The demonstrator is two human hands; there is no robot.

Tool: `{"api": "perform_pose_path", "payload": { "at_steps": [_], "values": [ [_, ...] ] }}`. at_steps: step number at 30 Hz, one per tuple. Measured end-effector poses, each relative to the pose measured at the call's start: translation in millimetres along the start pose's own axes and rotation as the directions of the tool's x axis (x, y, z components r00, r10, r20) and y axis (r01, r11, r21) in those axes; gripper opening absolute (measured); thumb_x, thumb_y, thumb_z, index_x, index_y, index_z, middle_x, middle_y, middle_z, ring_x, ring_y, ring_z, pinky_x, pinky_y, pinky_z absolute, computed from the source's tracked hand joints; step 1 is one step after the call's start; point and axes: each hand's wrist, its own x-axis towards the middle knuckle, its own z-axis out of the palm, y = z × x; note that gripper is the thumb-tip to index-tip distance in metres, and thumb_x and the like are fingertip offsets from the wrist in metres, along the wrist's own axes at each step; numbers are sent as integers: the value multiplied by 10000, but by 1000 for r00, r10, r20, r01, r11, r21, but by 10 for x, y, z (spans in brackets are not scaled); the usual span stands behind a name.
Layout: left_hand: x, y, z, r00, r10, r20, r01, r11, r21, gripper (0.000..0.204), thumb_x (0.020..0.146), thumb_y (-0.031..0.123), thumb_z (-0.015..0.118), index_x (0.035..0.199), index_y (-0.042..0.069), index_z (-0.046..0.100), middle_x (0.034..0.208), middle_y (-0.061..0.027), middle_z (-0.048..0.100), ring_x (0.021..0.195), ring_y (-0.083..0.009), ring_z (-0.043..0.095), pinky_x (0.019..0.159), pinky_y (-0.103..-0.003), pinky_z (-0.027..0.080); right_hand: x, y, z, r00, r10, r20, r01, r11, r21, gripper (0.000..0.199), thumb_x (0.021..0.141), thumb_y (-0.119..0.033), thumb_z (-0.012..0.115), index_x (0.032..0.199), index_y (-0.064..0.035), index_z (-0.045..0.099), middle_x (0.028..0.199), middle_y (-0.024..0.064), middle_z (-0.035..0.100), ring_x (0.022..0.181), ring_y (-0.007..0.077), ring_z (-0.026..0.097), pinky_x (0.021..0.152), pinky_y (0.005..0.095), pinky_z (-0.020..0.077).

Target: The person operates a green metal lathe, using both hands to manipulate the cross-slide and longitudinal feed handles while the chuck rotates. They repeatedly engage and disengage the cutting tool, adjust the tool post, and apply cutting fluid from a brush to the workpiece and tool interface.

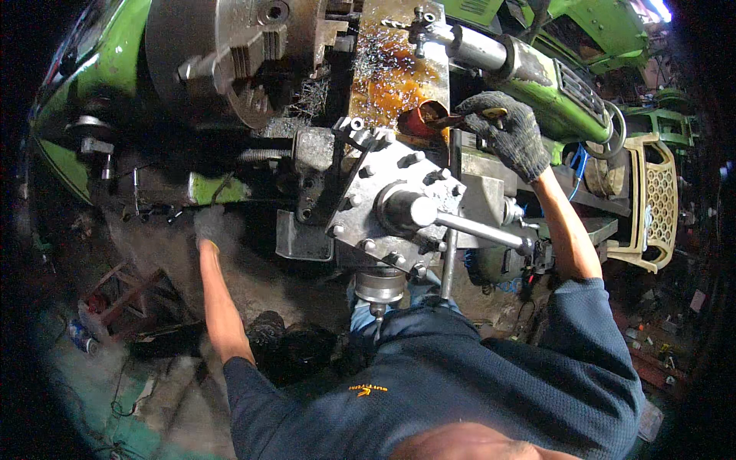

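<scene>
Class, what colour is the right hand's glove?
The glove is dark grey, best seen in the head view.

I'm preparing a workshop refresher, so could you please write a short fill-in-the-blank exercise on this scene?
The right hand, holding a brush-like tool, wears a grey ____.
The red-brown container shows on that hand's ____ side in the picture.
The lathe's painted panels are ____.
The beige plastic chair shows on the picture's ____ side.

Missing words: glove; left; green; right.
</scene>
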Motion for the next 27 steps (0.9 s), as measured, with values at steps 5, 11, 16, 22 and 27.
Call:
{"api": "perform_pose_path", "payload": {
  "at_steps": [5, 11, 16, 22, 27],
  "values": [
    [2, -248, 212, 934, -113, -340, -17, 934, -356, 143, 894, 212, 650, 852, 88, 706, 677, -87, 638, 522, -249, 583, 511, -425, 455, -24, -33, -124, 989, 146, -2, -141, 960, 243, 192, 893, -203, 741, 1026, -64, 745, 971, 73, 752, 889, 151, 699, 814, 311, 551],
    [-677, 364, 350, 789, -569, 233, 108, -244, -964, 153, 963, 244, 621, 987, 94, 637, 692, -10, 537, 481, -125, 464, 459, -322, 422, 106, 52, -136, 929, 334, -162, -218, 845, 488, 238, 912, -245, 726, 1047, -51, 750, 926, 26, 742, 828, 92, 669, 765, 262, 541],
    [-1641, 927, 653, 670, -585, 456, 315, -332, -889, 161, 966, 245, 617, 1011, 92, 641, 726, -12, 554, 515, -122, 479, 484, -320, 430, 652, -85, 82, 869, 396, -297, -78, 702, 708, 323, 893, -327, 749, 996, -21, 752, 833, 26, 713, 699, 90, 633, 591, 241, 491],
    [-2655, 1719, 823, 542, -502, 674, 484, -469, -739, 175, 970, 247, 614, 1039, 90, 646, 766, -14, 576, 556, -118, 498, 514, -317, 440, 1270, 45, 466, 821, 353, -448, 28, 760, 650, 302, 907, -305, 718, 928, -5, 748, 726, 47, 716, 591, 113, 645, 543, 284, 492],
    [-2992, 2029, 753, 517, -415, 749, 548, -512, -662, 188, 973, 249, 610, 1062, 88, 649, 800, -16, 593, 590, -115, 514, 540, -315, 448, 1121, 128, 440, 771, 298, -562, -161, 946, 281, 312, 883, -383, 699, 941, -83, 762, 731, 84, 719, 678, 192, 695, 664, 330, 526]
  ]
}}
